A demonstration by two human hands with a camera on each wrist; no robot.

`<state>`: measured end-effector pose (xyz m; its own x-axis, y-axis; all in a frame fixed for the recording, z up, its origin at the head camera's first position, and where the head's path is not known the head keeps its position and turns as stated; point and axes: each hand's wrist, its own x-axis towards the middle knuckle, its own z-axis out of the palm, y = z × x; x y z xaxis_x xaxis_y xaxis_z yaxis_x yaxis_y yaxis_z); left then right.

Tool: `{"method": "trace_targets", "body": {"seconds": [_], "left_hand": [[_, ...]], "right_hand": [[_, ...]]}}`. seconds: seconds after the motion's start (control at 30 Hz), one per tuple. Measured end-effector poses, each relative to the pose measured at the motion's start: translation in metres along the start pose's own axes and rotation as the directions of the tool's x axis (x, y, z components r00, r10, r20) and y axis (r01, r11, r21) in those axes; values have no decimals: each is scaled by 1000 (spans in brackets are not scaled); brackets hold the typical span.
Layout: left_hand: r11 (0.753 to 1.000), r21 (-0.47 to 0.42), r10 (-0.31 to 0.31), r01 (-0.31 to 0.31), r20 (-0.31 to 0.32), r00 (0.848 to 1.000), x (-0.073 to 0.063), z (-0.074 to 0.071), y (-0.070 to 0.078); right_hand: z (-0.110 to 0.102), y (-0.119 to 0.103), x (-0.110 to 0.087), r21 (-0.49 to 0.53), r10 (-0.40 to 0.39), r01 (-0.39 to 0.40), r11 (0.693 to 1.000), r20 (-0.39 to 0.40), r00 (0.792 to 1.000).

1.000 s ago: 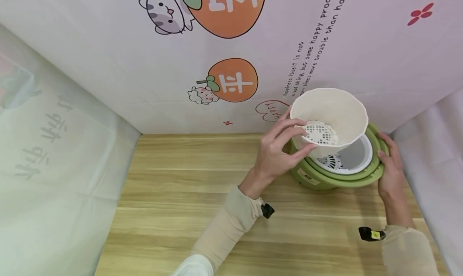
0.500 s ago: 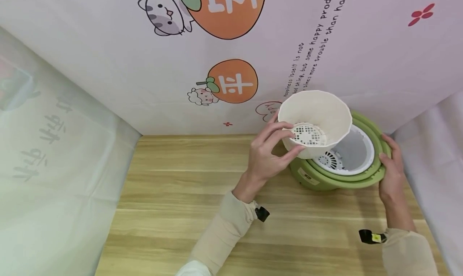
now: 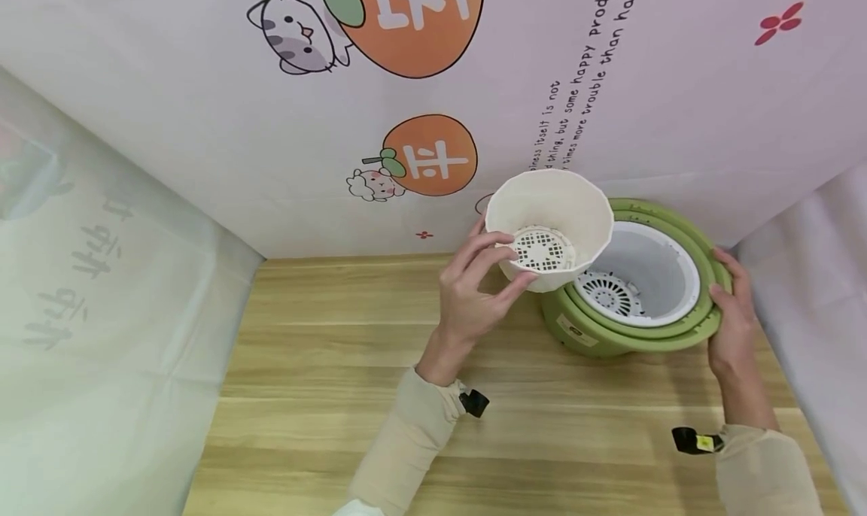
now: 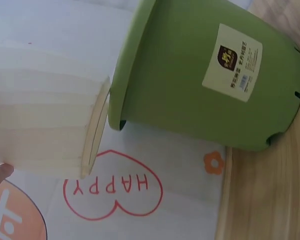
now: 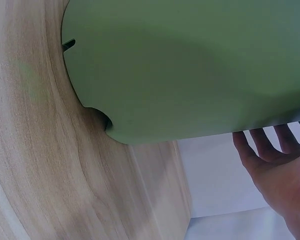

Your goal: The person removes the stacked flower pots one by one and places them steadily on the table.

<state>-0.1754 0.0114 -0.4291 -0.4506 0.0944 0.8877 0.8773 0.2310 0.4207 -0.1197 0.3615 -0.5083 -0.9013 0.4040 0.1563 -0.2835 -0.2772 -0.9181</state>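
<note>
My left hand (image 3: 474,283) grips the near-left rim of a cream flowerpot (image 3: 582,207) with a grid of drain holes in its base. This pot is held up in the air, left of a green flowerpot (image 3: 576,320) and overlapping its left rim in the head view. Nested pots fill the green one, the innermost a white pot (image 3: 667,275) with a slotted base. At its right side my right hand (image 3: 734,320) holds the green rim, thumb on top and fingers against the outer wall. In the left wrist view a paper label (image 4: 233,62) shows on the green wall.
The green pot stands on a wooden table (image 3: 325,365) near its back right corner. A printed cloth (image 3: 305,147) hangs behind the table, with plain cloth sides at left (image 3: 135,335) and right (image 3: 813,298).
My left hand has moved left with the cream flowerpot, from over the green pot's opening to beside its left rim, uncovering more of the white inner pot. The right hand stays put.
</note>
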Motion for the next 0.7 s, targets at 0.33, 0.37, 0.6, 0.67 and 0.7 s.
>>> {"method": "trace_targets", "body": {"seconds": [0.33,0.37,0.6,0.67,0.7], "left_hand": [[997,-9,-81,81,-60,995,-11,-18,-3],[996,-8,-87,87,-66,994,-12,-19,-4],[995,-9,-98,98,-90,991,-15,-27,-7],[995,-3,-97,97,-93,991,-16,-29,-9],[995,-2,-97,97,-94,991,-17,-29,-9]], "right_hand": [[1,0,1,59,-9,9,998,2,1000],[1,0,0,58,-9,9,998,5,1000],[3,1,1,48,-17,18,999,-10,1000],[3,2,1,47,-18,19,999,-19,1000],[3,2,1,49,-18,19,999,-24,1000]]}}
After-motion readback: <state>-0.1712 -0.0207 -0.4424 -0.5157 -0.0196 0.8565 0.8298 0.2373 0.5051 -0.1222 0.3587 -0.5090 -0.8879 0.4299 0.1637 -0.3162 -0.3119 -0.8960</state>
